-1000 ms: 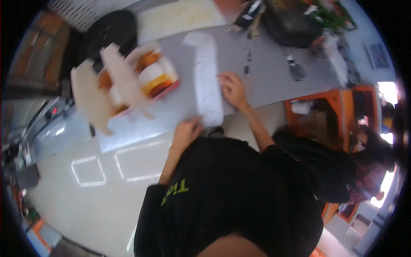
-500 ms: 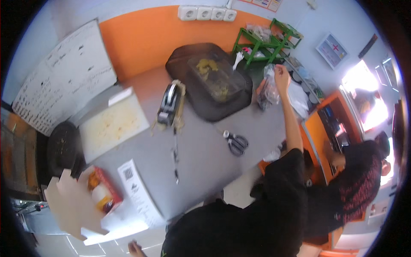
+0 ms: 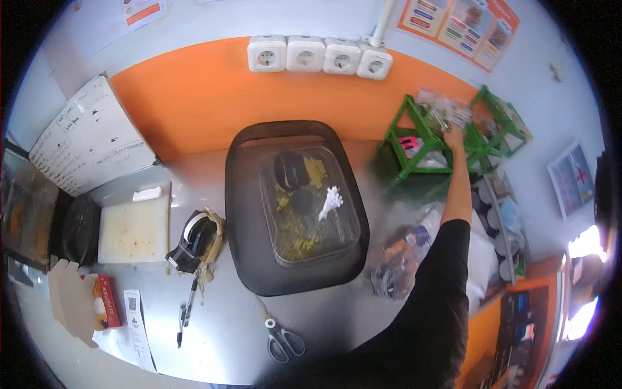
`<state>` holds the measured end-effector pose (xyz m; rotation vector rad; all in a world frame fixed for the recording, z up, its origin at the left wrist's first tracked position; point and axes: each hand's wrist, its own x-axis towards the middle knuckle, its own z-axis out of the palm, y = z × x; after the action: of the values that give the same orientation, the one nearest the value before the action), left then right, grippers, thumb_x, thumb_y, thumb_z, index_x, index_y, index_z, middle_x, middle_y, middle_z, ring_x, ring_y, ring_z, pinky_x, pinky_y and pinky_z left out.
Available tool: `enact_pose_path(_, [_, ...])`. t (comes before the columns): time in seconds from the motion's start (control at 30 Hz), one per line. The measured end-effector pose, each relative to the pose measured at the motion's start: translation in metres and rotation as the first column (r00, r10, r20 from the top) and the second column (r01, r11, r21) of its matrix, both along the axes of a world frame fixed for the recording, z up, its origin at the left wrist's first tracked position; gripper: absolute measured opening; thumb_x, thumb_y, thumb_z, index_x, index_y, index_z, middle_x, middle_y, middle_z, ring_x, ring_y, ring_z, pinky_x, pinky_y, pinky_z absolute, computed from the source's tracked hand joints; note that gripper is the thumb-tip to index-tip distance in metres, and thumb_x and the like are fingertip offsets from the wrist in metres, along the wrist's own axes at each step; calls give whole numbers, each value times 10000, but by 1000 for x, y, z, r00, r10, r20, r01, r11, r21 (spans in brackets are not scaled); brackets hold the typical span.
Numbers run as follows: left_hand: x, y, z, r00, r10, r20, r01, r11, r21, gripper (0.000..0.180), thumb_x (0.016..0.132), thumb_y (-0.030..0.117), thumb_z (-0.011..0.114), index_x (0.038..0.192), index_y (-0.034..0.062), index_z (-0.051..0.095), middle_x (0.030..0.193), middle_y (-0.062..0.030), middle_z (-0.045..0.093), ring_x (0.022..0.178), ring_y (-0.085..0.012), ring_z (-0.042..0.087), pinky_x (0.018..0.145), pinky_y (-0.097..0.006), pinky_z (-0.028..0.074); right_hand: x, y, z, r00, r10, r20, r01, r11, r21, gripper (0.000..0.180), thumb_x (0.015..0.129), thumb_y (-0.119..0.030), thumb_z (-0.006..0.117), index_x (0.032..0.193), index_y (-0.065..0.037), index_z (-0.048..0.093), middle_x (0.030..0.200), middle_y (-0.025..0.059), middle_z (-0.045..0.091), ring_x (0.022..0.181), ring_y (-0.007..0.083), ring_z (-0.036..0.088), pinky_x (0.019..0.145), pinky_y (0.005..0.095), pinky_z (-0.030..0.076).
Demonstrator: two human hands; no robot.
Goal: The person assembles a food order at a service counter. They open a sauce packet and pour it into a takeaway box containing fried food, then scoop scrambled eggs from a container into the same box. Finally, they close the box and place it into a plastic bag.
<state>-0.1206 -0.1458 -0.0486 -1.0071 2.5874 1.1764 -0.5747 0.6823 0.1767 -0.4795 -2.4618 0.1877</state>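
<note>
My right hand [image 3: 453,134] reaches out to the far right, its fingers bent onto clear plastic packets [image 3: 434,110] on the upper tier of a green rack [image 3: 421,162]. The fingers look closed on one packet, though what it contains is unclear. Below my outstretched forearm lies a clear plastic bag [image 3: 398,269] with dark and orange items inside. My left hand is out of view. At the centre of the metal table, a black tray [image 3: 249,259] bears a clear container [image 3: 350,240] with yellow-green bits. A small white bundle [image 3: 331,202] appears over that container.
Left of the tray are a tape dispenser [image 3: 194,243], pens [image 3: 186,311] and a white cutting board [image 3: 133,235]. An open food box [image 3: 72,301] and a paper slip [image 3: 137,330] lie near left. Scissors [image 3: 285,342] rest at the front edge. Sockets [image 3: 304,53] line the wall.
My right hand has gone from the plastic bag on the table to the packets on the rack. The view has shifted, and my left hand and the person at right have left it.
</note>
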Motion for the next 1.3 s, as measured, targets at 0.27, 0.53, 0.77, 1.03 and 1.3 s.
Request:
enact_pose_path(0.27, [27,37,1,991,97,90,-93,994,-49,252,804,218,542,870,-22,584,659,-94,558,552,-115,514,468,-254,406,-47,-23,23,965,34,-261,92,885,456,384,640,-327,689,932,-89,614,884,121,588,818,297,551,726,391,418])
enact_pose_path(0.53, [38,31,-2,984,131,118,-128,991,-31,235,797,199,547,865,-23,584,663,-98,571,556,-116,527,472,-256,415,-43,-32,38,979,-28,-202,67,980,190,286,695,-295,640,899,-94,639,865,128,614,835,302,564,748,407,410])
enact_pose_path(0.77, [44,28,-17,979,192,67,-195,980,43,220,791,182,551,860,-24,585,666,-101,582,560,-117,539,475,-257,423,-22,-2,79,915,223,-336,-110,940,324,202,732,-224,599,827,-53,648,716,177,593,691,345,569,613,396,436])
enact_pose_path(1.03, [129,19,-57,912,378,159,-396,912,105,203,785,163,556,854,-25,585,670,-105,595,563,-118,552,479,-259,432,9,-62,125,937,-294,-190,337,905,259,218,727,-144,595,931,-75,627,846,157,614,729,284,596,636,353,466])
enact_pose_path(1.3, [353,-4,-57,911,218,349,-194,976,-102,186,778,144,561,849,-26,586,674,-108,608,567,-119,565,483,-260,441,34,-264,190,701,494,-515,-667,709,-228,220,748,-122,601,942,-18,611,888,121,615,770,222,570,704,332,437])
